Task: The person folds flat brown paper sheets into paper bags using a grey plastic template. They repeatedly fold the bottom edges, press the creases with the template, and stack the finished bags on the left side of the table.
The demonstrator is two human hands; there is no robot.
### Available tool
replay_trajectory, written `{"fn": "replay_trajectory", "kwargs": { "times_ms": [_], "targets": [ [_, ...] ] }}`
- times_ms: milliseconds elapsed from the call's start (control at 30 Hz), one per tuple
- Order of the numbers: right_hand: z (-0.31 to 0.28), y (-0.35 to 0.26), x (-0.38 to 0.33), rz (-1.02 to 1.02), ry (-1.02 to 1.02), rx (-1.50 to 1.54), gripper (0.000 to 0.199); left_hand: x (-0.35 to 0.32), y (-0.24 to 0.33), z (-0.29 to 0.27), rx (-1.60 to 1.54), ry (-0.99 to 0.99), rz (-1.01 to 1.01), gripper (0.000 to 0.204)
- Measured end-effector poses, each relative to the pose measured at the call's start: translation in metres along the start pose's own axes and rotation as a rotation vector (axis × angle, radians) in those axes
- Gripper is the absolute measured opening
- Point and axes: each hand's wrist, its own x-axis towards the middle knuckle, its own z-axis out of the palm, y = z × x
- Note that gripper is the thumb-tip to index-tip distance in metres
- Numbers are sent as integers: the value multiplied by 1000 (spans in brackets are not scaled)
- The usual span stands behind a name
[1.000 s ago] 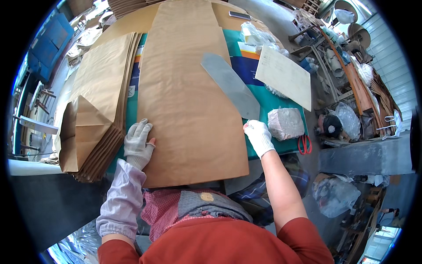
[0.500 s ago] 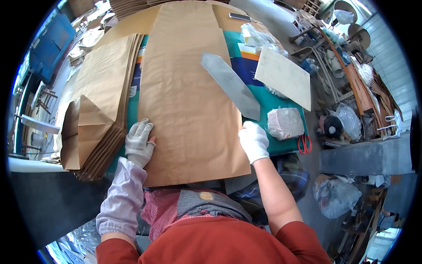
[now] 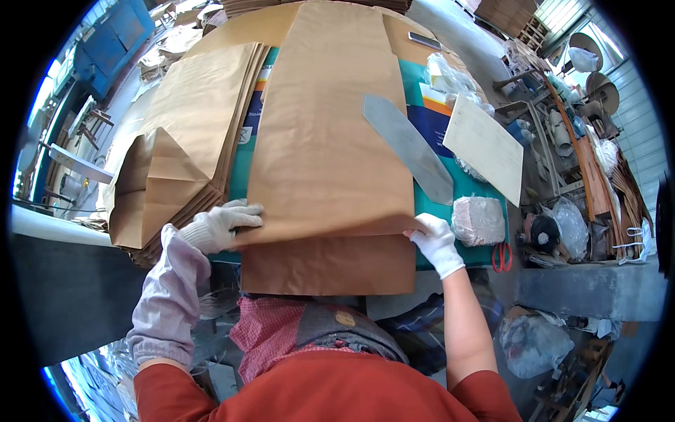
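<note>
While both gloved hands fold it, brown paper sheet point(image 3: 330, 141) lies flat.

Brown paper sheet point(image 3: 327, 141), white gloves point(image 3: 218, 226), teal mat point(image 3: 467, 184), grey blade point(image 3: 408, 146), red scissors point(image 3: 501, 257), red-checked cloth point(image 3: 267, 330), lilac sleeve point(image 3: 169, 295).
</note>
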Motion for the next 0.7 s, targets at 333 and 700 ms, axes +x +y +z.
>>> {"fn": "replay_trajectory", "kwargs": {
  "times_ms": [333, 700],
  "targets": [
    [17, -27, 28, 504, 131, -92, 32, 57, 9, 81, 218, 681, -763, 28],
    [43, -10, 20, 420, 198, -344, 35, 66, 8, 81, 241, 661, -801, 23]
  ]
}}
